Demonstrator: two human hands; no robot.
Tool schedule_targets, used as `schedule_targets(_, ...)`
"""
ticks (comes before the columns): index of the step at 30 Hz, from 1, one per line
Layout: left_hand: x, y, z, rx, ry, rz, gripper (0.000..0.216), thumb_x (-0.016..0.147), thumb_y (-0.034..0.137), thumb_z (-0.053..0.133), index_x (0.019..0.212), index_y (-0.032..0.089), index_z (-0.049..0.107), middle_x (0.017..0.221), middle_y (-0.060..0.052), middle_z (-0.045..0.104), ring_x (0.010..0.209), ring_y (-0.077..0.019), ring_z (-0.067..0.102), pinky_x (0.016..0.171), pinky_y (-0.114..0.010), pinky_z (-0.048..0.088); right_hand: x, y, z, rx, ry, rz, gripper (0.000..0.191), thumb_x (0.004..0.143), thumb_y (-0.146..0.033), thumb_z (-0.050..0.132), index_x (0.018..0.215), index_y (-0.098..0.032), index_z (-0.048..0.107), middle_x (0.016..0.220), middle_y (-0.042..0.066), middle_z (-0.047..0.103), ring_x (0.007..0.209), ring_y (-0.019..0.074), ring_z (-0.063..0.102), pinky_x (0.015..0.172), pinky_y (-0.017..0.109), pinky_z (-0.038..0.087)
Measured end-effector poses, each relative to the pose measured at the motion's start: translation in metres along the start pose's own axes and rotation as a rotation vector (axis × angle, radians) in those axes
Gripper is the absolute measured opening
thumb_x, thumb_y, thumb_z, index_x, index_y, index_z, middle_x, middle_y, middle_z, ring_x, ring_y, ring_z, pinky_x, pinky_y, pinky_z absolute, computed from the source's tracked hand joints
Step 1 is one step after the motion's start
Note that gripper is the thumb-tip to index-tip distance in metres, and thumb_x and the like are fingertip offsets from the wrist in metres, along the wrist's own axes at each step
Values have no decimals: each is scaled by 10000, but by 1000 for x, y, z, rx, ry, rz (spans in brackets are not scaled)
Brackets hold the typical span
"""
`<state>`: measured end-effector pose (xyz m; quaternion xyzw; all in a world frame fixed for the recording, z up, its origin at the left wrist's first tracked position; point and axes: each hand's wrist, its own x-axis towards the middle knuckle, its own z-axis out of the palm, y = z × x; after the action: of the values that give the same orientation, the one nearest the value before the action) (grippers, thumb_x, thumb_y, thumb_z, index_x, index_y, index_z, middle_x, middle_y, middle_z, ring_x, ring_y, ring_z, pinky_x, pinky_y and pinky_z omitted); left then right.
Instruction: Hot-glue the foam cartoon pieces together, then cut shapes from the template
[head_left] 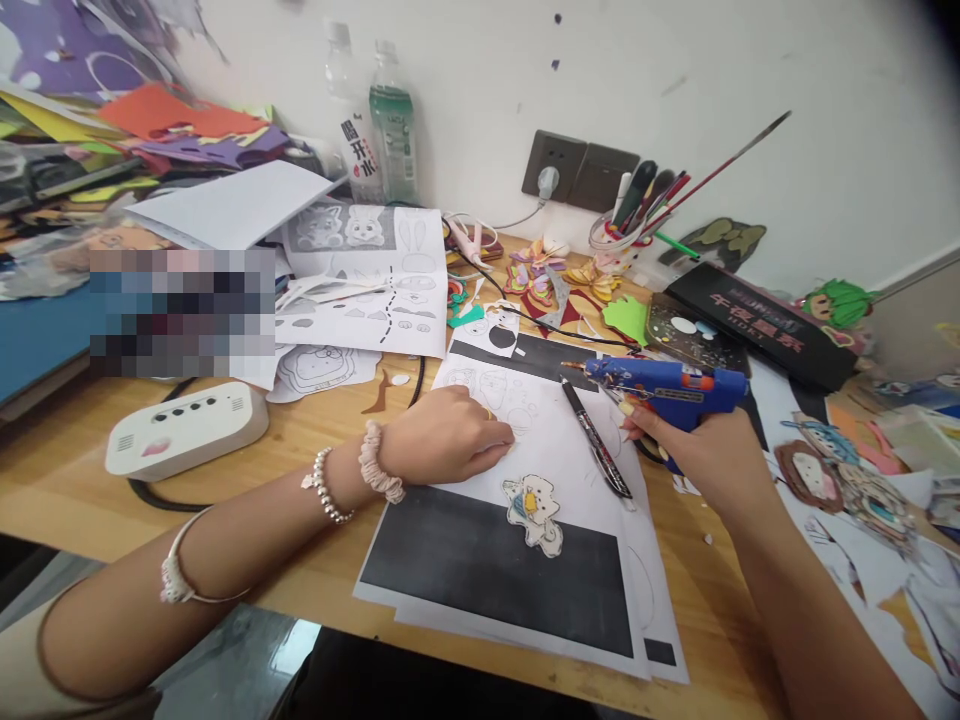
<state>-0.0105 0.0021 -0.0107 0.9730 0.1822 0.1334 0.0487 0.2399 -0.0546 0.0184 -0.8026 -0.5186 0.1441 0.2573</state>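
In my right hand (701,450) is a blue hot glue gun (667,385), its nozzle pointing left over the printed papers. My left hand (450,430) rests on a white sheet (540,440) with faint outline drawings, its fingers curled under. Whether anything sits beneath those fingers is hidden. Just in front of it lies a small cut-out animal figure (538,512) with a yellow patch, partly over a black printed block (495,575). A black pen (596,440) lies slantwise on the sheet between my hands, below the nozzle.
A white power strip (187,430) is at left, near printed sheets (409,280) and piled coloured foam (180,115). Two bottles (394,125) stand by the wall. Behind the glue gun are a pen cup (619,235) and a black box (761,325); more cut-outs (847,480) lie at right.
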Motion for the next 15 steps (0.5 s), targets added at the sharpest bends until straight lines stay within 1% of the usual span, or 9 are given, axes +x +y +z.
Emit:
schedule_targets(4,0,0,0,4,-2,2,330,871,284,332,794,162,629,566,-42,624,541,-125,559,603,-266,406,0,1,0,111,-21,26,245,603,-400,635,620,-156,635,588,56,647,586,222,614,519,295,463)
schedule_targets(7,0,0,-1,18,-45,-14,325,867,281,336,810,163,633,588,-51,636,559,-140,573,607,-282,408,-1,4,1,183,-47,51,259,591,-393,660,685,-155,620,592,45,636,552,191,596,496,274,457)
schedule_targets(9,0,0,-1,22,-67,-22,324,866,277,336,819,163,636,599,-55,641,568,-149,581,610,-291,410,-1,7,2,234,-57,63,286,586,-400,672,724,-160,603,570,30,613,505,166,562,433,250,428)
schedule_targets(12,0,0,-2,9,-54,-13,335,868,272,328,811,160,638,593,-56,639,559,-148,581,612,-293,411,-1,11,3,373,-61,67,304,567,-372,695,745,-158,572,522,1,559,427,125,493,356,217,372)
schedule_targets(15,0,0,-2,2,-56,-1,336,867,263,326,804,159,639,586,-53,637,551,-146,579,616,-294,412,0,14,3,477,-100,90,237,572,-318,685,658,-156,536,488,-13,518,386,102,445,318,205,331)
